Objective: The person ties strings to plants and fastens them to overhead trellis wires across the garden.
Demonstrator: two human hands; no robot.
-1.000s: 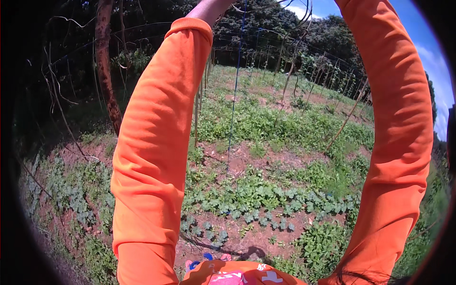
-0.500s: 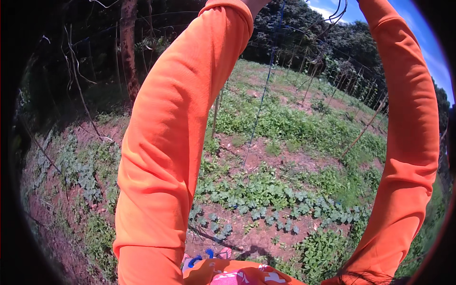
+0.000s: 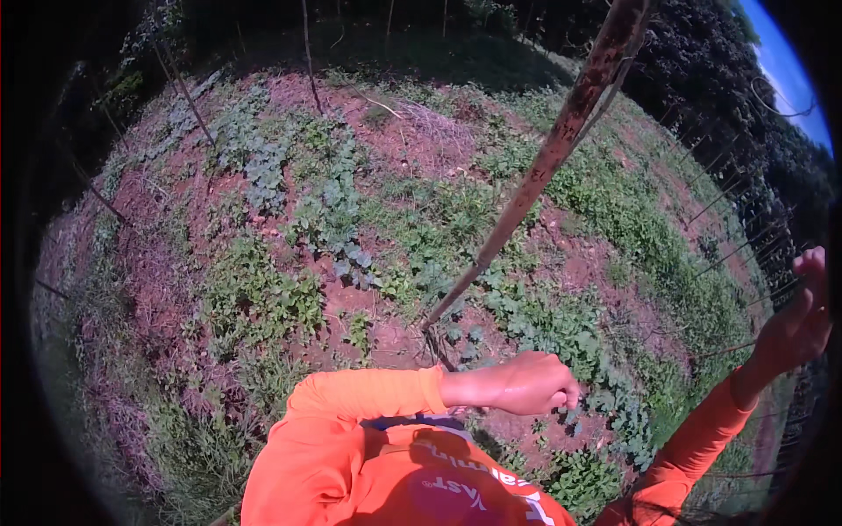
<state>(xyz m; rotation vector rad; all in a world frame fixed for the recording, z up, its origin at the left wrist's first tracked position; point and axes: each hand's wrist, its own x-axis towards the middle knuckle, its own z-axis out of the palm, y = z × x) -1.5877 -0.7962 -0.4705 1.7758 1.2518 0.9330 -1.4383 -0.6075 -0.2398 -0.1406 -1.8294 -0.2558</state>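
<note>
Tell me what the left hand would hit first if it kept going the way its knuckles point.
Probably nothing close: the left hand, closed in a fist, points toward the leafy ground plants far below; depth is unclear.

My left hand (image 3: pixel 531 386) is curled into a loose fist in front of my chest, over red soil (image 3: pixel 421 140) and low green plants (image 3: pixel 333 219). A rusty brown pole (image 3: pixel 544 167) slants up from the ground just beyond it. My right hand (image 3: pixel 802 320) is raised out at the side, fingers bent, near thin wires (image 3: pixel 745 254).

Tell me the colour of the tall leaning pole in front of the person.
Rusty reddish-brown with paler mottled patches; the pole shows in the head view, its only one.
</note>
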